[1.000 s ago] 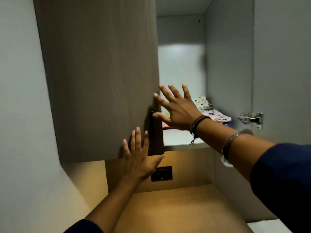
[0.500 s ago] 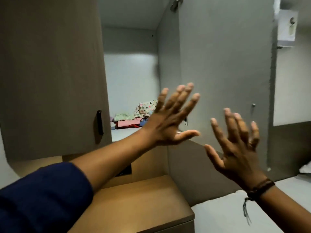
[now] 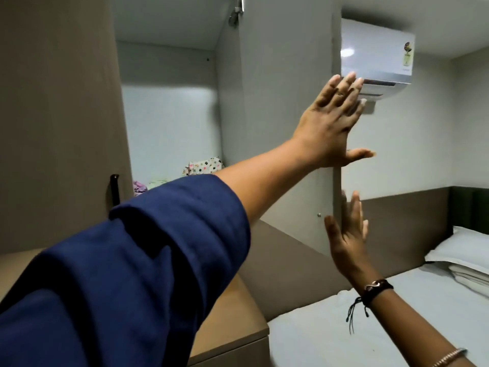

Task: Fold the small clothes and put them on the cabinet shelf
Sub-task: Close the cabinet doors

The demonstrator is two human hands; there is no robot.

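Observation:
Folded small clothes [image 3: 203, 165] lie on the cabinet shelf [image 3: 169, 178], half hidden behind my blue sleeve. The right cabinet door [image 3: 285, 75] stands open, its edge toward me. My left hand [image 3: 330, 128] lies flat with straight fingers against that door near its outer edge. Lower down, my right hand [image 3: 346, 239] is at the same door edge, fingers straight and upward, holding nothing. The left cabinet door [image 3: 58, 115] with its black handle [image 3: 114, 190] looks closed.
An air conditioner [image 3: 378, 54] hangs on the wall behind the open door. A bed [image 3: 397, 313] with white pillows [image 3: 465, 258] is at the lower right. A wooden counter [image 3: 232, 321] lies under the cabinet.
Both hands left the left door and moved right to the open right door's edge. My view swung right, bringing the air conditioner and bed into sight.

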